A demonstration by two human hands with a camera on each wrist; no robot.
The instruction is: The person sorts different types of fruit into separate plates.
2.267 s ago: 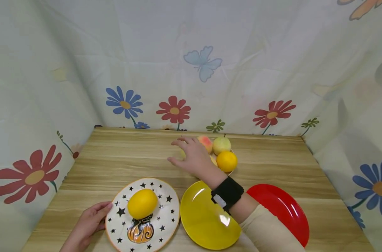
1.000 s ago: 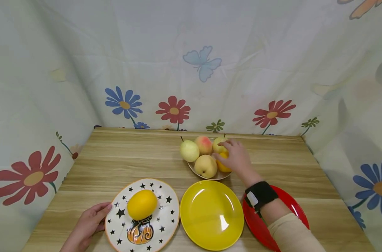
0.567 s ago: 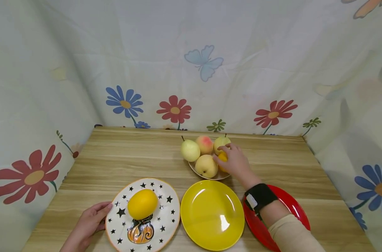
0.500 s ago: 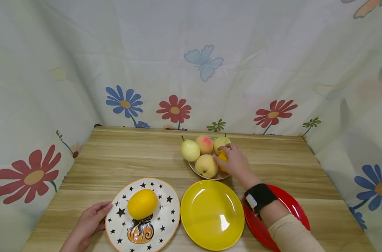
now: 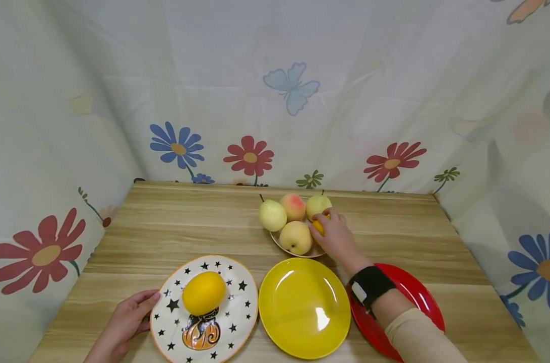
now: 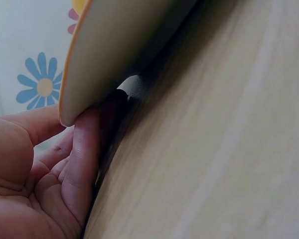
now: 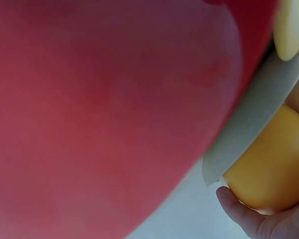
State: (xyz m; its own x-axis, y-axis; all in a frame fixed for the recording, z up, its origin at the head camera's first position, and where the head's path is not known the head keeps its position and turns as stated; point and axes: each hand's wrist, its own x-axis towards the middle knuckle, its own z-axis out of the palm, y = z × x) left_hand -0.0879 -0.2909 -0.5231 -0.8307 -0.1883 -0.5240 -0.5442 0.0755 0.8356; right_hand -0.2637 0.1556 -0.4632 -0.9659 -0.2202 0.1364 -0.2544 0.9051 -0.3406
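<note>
My left hand [image 5: 127, 320] holds the left rim of a white star-patterned plate [image 5: 236, 327], thumb on top. In the left wrist view its fingers [image 6: 84, 154] reach under the plate's edge. A smooth yellow oval fruit [image 5: 204, 293] lies on that plate. At the back, my right hand [image 5: 340, 242] grips an orange [image 5: 319, 226] at the right side of a shallow fruit bowl [image 5: 314, 251]. The right wrist view shows the orange [image 7: 274, 162] over the bowl's pale wall, with a finger curled along its underside. The hand covers much of the orange in the head view.
Two pears, one green-yellow pear [image 5: 272, 216] at left, a blushed peach [image 5: 293, 206] and a pale yellow round fruit [image 5: 295, 238] share the bowl. A yellow plate [image 5: 302, 312] stands mid-front. Beside it, a red plate [image 5: 420, 297] lies partly under my right forearm. A flowered curtain backs the table.
My right hand has moved right from over the left pear to the orange, and its fingers have come closer around it. The left hand keeps its hold on the star-patterned plate.
</note>
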